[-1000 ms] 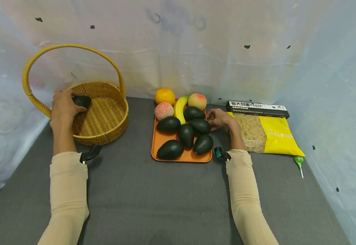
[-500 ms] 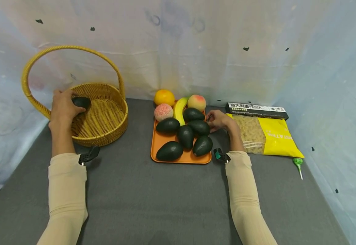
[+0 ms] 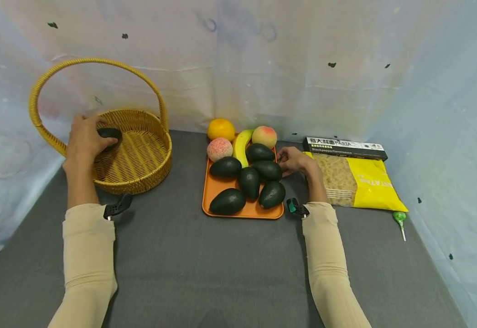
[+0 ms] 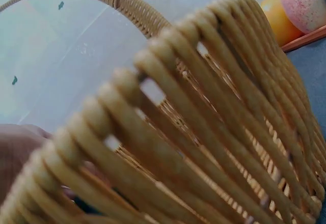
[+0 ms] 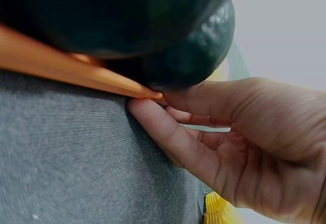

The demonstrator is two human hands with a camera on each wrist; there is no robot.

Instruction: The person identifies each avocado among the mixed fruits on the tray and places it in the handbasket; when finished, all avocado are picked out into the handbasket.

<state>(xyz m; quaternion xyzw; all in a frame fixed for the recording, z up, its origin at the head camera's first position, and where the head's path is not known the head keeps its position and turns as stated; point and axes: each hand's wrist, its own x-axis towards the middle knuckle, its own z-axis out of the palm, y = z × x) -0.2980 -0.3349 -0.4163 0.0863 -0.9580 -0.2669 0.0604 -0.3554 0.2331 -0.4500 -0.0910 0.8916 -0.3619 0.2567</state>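
In the head view, my left hand reaches over the left rim of a round wicker basket with a tall handle. Its thumb and fingers grip a dark green avocado low inside the basket. From the left wrist, the basket's woven wall hides most of that hand and the fruit. My right hand is at the right edge of an orange tray. The right wrist view shows its thumb and finger pinching the tray's rim, beneath the avocados. Several avocados lie on the tray.
Behind the avocados are a banana, an orange and two peaches. To the right lie a yellow pasta bag, a black box and a green lollipop. A pale curtain hangs behind the grey table.
My left hand has shifted slightly, its thumb now lying further over the avocado in the basket. The right hand and the tray have stayed in place.
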